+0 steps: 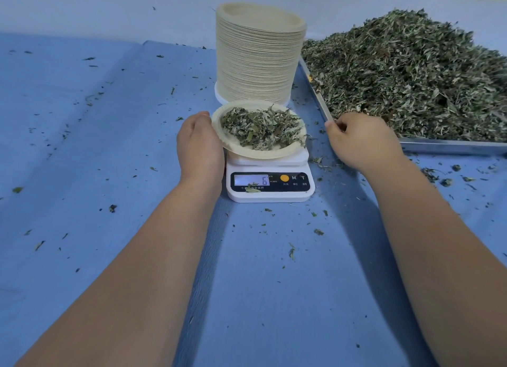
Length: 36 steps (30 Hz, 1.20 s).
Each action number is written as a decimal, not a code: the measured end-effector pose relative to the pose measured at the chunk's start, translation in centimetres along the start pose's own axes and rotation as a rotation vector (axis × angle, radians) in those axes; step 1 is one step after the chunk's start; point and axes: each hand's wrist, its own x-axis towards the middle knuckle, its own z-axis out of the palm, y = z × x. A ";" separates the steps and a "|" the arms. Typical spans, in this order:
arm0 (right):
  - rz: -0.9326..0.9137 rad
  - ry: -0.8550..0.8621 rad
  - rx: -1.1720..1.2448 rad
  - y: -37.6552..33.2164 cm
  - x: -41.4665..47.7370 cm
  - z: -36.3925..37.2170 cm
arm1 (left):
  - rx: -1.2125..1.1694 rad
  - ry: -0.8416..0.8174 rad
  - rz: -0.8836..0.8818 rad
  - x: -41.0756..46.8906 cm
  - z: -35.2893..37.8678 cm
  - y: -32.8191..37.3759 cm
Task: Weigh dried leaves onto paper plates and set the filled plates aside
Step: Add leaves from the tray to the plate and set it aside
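Left hand (199,144) curls round the left rim of the one filled paper plate (262,153), tilted on the single scale (270,195). It looks flimsy and feather-light, so support it under the rim and keep it level. One tall plate stack (258,59) stands behind. The right hand (359,142), well apart, is curled at the one leaf-heaped tray (439,146), and I can't tell whether it holds anything.

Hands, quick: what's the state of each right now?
Left hand: grips the filled paper plate by its left rim.
Right hand: fingers curled beside the steel tray; whether it holds anything cannot be told.
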 end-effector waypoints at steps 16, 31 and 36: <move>0.041 0.181 0.180 0.4 0.2 -0.5 | -0.015 -0.034 0.021 -0.7 -0.2 0.7; -0.274 0.215 0.134 -4.4 -1.3 1.2 | 0.061 -0.245 -0.050 -0.1 0.3 0.7; -0.216 0.100 0.258 -5.8 -1.7 1.5 | 0.090 -0.249 -0.036 -0.1 -0.1 0.9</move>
